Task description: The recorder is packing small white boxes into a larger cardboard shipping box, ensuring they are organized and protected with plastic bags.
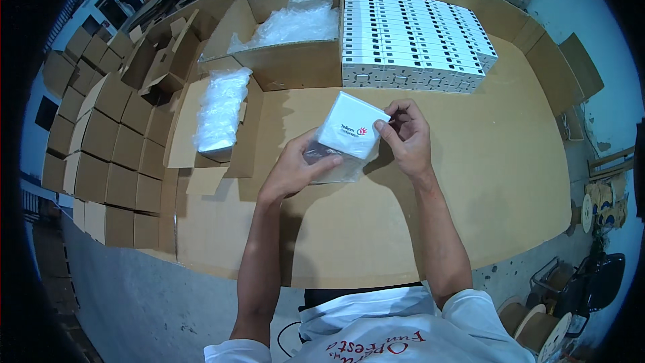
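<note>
A small white box [351, 119] with a printed mark is held tilted above the cardboard-covered table. My left hand [295, 167] is closed round its lower left side, together with a clear plastic bag [336, 173] that hangs about the box's lower part. How far the bag covers the box I cannot tell. At the box's right corner my right hand [406, 136] is closed, thumb in front and fingers curled behind. To the left, an open carton [248, 134] contains a row of white boxes wrapped in clear plastic [222, 111].
At the back, a large carton [295, 67] holds loose clear plastic bags [299, 23]. Beside it stand stacked rows of white boxes [413, 44]. Brown cartons [111, 138] are piled along the left. Cardboard walls [551, 74] edge the table [510, 161]; cable spools [537, 326] stand at lower right.
</note>
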{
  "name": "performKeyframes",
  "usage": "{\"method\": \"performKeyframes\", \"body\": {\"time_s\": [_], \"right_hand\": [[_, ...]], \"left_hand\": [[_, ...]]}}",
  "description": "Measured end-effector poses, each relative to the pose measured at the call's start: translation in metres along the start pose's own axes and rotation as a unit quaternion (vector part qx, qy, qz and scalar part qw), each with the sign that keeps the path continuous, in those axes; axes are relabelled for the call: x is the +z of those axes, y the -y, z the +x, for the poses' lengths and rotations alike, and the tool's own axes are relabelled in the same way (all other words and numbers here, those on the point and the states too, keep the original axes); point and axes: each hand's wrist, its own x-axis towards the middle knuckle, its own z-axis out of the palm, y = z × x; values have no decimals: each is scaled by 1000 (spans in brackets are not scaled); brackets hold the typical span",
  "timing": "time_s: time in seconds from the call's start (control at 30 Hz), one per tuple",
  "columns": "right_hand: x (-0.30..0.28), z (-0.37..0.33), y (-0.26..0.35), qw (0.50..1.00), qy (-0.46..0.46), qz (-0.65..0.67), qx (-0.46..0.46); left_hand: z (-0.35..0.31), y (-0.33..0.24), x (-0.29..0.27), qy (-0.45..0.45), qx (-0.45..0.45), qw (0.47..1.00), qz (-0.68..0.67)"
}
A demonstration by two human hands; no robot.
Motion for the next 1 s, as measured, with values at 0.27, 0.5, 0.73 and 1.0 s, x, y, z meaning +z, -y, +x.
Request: {"method": "performKeyframes", "body": {"time_s": [0.27, 0.5, 0.73, 1.0], "right_hand": [[-2, -1, 11, 998, 16, 17, 59], [14, -2, -4, 983, 61, 39, 171], [8, -1, -3, 988, 22, 20, 151], [-2, -2, 1, 979, 7, 26, 201]], "left_hand": [[18, 17, 18, -42, 21, 993, -108], [12, 25, 3, -84, 8, 969, -234], [20, 28, 12, -92, 52, 972, -212], [32, 40, 21, -113, 79, 971, -193]]}}
